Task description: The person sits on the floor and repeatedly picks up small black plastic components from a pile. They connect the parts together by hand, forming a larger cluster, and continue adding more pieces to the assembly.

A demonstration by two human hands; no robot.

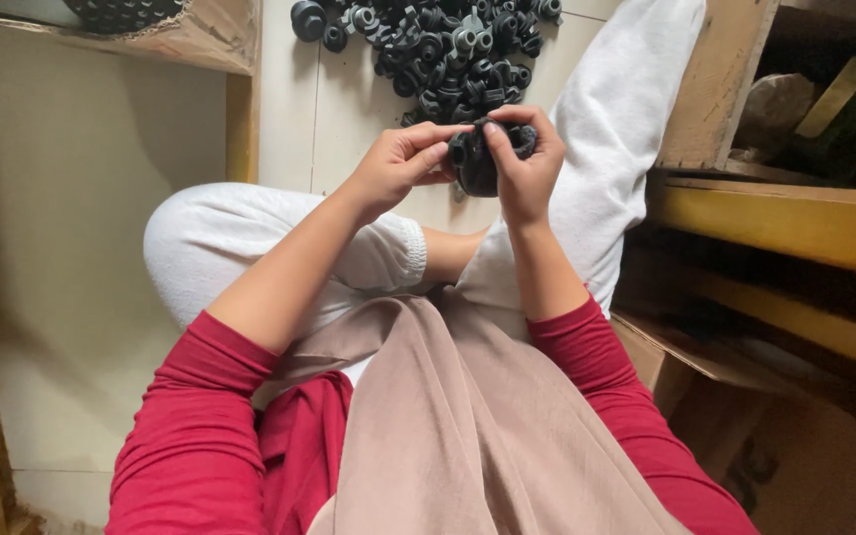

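While a loose beige cloth garment (468,426) fills the nearest ground and long red sleeves (200,426) run up either side of it, the person sits cross-legged in white fabric trousers (250,243), one bare foot (448,253) showing between the knees. Beyond that foot, both hands meet over a small black moulded rubber part (478,163), rounded and dark, which serves as the landmark. The left hand (393,168) comes in from the left of the rubber part, its fingertips (443,149) pressed to the part's upper left edge. The right hand (525,163) is wrapped around the part from the right, fingers curled over its top and thumb against its front, so the part is clamped between the two hands, held in the air above the pale tiled floor (299,109).

Just beyond the rubber part, further up the floor, lies a heap of similar black rubber pieces (438,45), round and knobbed, piled loosely together and reaching the top edge of the view. Left of the part and beyond it stands a worn wooden crate (205,40) with more dark pieces inside. Right of the part rise yellow-painted wooden shelves (785,213), and nearer on that side sits a brown cardboard box (705,367).
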